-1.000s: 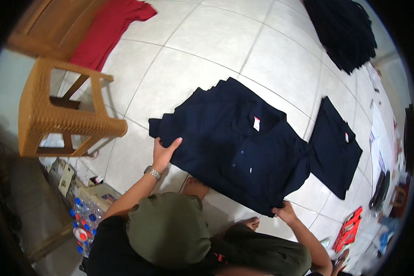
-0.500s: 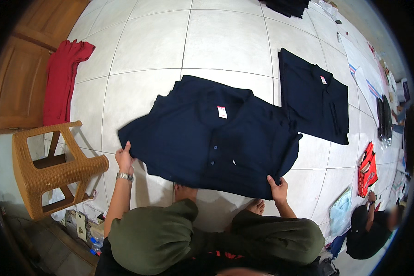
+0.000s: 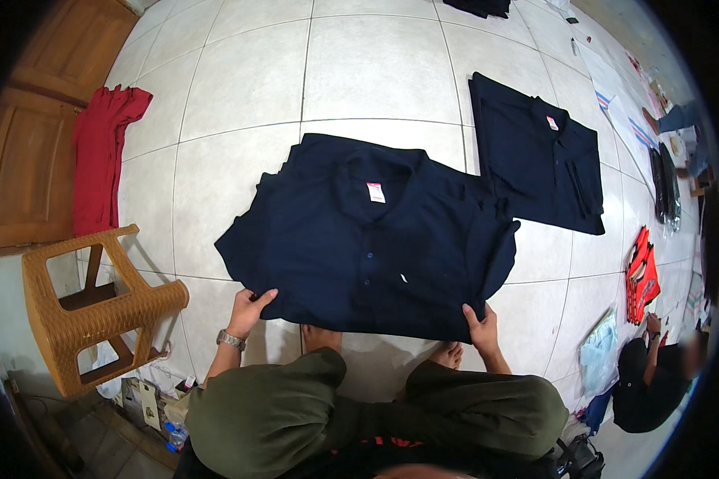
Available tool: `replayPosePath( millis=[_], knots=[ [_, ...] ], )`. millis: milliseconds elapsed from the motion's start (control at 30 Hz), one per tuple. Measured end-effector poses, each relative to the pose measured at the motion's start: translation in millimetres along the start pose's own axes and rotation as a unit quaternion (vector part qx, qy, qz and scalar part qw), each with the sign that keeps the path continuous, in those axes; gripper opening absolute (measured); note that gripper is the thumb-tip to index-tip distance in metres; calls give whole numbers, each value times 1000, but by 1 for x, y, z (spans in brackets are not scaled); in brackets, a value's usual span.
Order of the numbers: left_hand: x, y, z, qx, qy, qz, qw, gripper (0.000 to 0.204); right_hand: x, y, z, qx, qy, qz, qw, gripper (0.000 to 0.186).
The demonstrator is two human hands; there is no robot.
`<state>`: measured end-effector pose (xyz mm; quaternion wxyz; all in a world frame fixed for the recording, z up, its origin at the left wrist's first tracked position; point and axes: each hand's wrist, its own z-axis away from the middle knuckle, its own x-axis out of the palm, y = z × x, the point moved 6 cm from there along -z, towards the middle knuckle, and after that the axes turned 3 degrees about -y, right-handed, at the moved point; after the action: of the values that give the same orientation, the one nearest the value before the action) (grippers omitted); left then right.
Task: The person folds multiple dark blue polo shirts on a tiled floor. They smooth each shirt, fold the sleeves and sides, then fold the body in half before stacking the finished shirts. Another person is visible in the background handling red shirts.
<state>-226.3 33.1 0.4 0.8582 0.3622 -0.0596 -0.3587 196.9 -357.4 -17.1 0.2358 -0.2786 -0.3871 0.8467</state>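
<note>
A stack of navy polo shirts (image 3: 319,231) lies spread on the tiled floor in front of me, collar pointing away, a white and red label inside the neck. My left hand (image 3: 252,310) pinches the near left edge of the shirts, thumb on top and the fingers hidden beneath the cloth. At the near right corner my right hand (image 3: 481,327) grips the hem the same way. Beyond it, to the right, a folded pile of navy polo shirts (image 3: 535,160) rests beside the spread ones, almost touching.
At left stand a brown plastic stool (image 3: 104,303) and a wooden door (image 3: 24,160), with red shirts (image 3: 104,160) near it. On the right are orange-red garments (image 3: 641,279), a plastic-wrapped light blue bundle (image 3: 599,351) and another seated person (image 3: 651,383). Dark cloth (image 3: 479,6) lies at the far edge.
My left hand has let go of the left sleeve end and moved right to the near left hem. My right hand keeps its hold on the near right corner.
</note>
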Motion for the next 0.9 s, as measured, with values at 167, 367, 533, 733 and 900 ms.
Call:
replayPosePath(
  millis=[167, 367, 533, 733, 900],
  knots=[
    [-4, -1, 25, 63, -141, -17, 988, 25, -38, 2, 27, 84, -103, 9, 991, 49],
    [-23, 7, 18, -81, -303, -320, 894, 19, -57, -37, 35, 56, -254, 541, 800, 38],
    [64, 130, -53, 177, -149, -222, 947, 28, -19, -140, -31, -147, -137, 444, 873, 40],
    [222, 214, -79, 464, 35, -360, 808, 55, 79, -199, -105, -287, -16, 351, 891, 45],
    [221, 214, -88, 409, -26, -387, 826, 37, 80, -174, -96, -299, 0, 351, 887, 26]
  ],
)
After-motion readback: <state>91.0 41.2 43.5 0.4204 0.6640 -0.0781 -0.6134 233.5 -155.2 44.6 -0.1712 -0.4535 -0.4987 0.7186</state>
